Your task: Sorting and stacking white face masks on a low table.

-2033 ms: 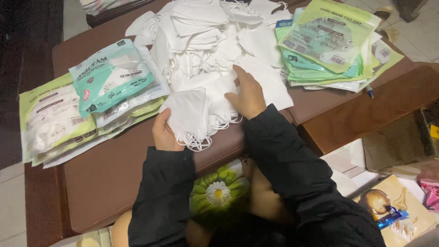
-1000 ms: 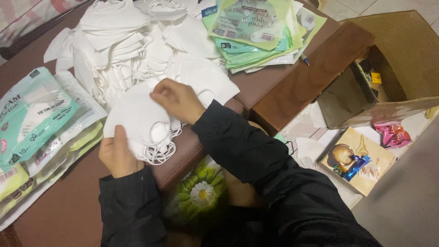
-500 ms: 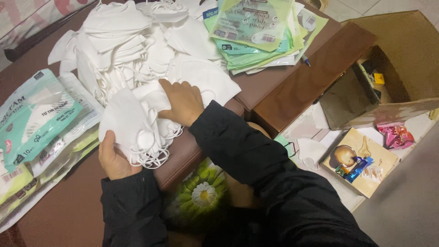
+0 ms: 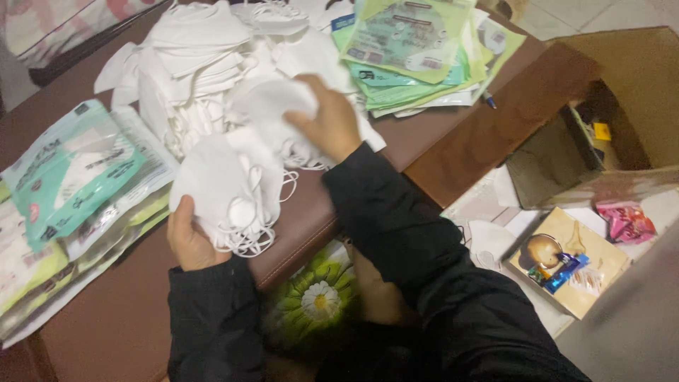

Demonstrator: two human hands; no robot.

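Your left hand [image 4: 187, 240] grips a stack of white folded face masks [image 4: 226, 187] while your right hand [image 4: 329, 124] clutches another white mask [image 4: 272, 99] just above.

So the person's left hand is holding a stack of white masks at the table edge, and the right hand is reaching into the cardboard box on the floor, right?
Not quite. The left hand does hold the stack of white masks at the table edge, but the right hand is not in the cardboard box. The head view shows it on the pile of loose white masks on the table.

teal mask packets [image 4: 71, 177] left, green packets [image 4: 417, 42] right
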